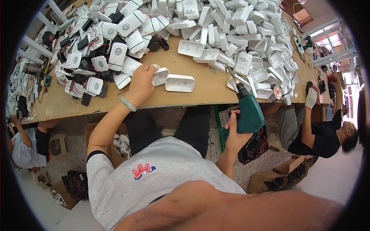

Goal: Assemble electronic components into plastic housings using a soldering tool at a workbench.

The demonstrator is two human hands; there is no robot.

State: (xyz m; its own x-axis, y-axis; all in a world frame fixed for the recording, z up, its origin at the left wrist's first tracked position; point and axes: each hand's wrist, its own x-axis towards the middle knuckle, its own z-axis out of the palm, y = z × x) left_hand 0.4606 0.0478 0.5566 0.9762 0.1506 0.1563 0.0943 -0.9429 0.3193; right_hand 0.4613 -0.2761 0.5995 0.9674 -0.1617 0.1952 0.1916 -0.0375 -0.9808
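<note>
My left hand (pixel 142 82) reaches over the table edge, fingers closed on a small white plastic housing (pixel 160 77) that stands tilted. Part of that housing is hidden behind the fingers. Just to its right lies another white housing half (pixel 180 83), its hollow side up. My right hand (pixel 234 133) is wrapped round the grip of a dark green electric screwdriver (pixel 249 111). The tool's long bit points away from me, toward the heap of white housings (pixel 243 63) at the right. A light bracelet circles my left wrist.
White cases with black parts and thin wires (pixel 110 30) pile up at the left of the cardboard-covered table (pixel 154 101). A solder reel (pixel 277 92) sits by the right heap. A co-worker (pixel 322 133) works at the right, another person (pixel 27 142) at the left. Boxes (pixel 266 182) stand below.
</note>
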